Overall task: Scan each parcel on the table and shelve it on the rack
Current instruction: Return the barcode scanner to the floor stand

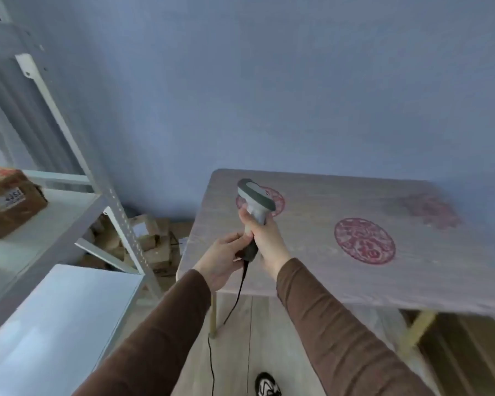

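The right hand [265,241] grips the handle of a grey barcode scanner [255,208], with the fingers curled around it, and holds it upright above the near left corner of the tabletop [312,252]. The head of the scanner points away from the person, toward the blue wall [269,81]. The left hand [223,258] holds the lower end of the handle, its fingers pinching it just where the black cable [235,304] comes out. The cable hangs down toward the wooden floor [235,352]. Both arms wear brown sleeves [340,324].

The tabletop has a pale cloth with round red prints [365,241].

On the left stands a white metal rack [103,201]. A brown cardboard parcel [10,204] with a white label lies on its shelf, at the left edge of the view. Behind the rack, on the floor by the wall, there is a pile of what seem to be more cardboard boxes [155,241], but the view is blurred there. A black and white shoe [266,385] is seen at the bottom.
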A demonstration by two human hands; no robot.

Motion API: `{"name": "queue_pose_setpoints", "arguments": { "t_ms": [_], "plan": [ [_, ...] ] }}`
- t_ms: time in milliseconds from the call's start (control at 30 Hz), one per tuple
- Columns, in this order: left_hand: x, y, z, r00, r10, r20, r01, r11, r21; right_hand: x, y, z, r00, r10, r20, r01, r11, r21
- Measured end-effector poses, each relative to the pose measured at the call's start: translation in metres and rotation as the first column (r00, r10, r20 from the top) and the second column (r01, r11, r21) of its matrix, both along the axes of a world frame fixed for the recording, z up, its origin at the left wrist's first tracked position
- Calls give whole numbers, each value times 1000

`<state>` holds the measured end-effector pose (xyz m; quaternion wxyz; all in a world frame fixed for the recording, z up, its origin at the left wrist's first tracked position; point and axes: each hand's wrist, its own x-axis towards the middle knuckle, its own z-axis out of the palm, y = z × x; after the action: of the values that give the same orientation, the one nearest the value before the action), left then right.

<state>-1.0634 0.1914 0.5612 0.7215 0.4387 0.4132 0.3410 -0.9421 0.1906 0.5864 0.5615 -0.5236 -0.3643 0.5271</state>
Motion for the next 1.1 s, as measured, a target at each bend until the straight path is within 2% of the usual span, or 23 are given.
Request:
{"name": "queue_pose_setpoints", "arguments": {
  "t_ms": [233,433,600,767,967,1100],
  "plan": [
    [139,-63,-1,969,-243,-36,243,970,-5,136,-100,-10,948,-317,-23,317,948,6],
    [255,-117,-14,912,-406,-60,404,914,-42,239,-179,-24,863,-504,-35,502,863,-51],
    [358,-165,-37,853,-511,-107,507,860,-68,333,-240,-44,801,-598,-41,591,799,-110],
    [468,-213,-63,805,-569,-169,560,822,-98,441,-299,-78,784,-621,7,613,771,-173],
    [593,-263,-93,766,-576,-285,568,814,-121,571,-352,-120,783,-622,-10,601,761,-244],
    [656,-284,-124,754,-584,-301,566,810,-155,631,-381,-141,773,-633,-43,601,752,-273]
  ]
}}
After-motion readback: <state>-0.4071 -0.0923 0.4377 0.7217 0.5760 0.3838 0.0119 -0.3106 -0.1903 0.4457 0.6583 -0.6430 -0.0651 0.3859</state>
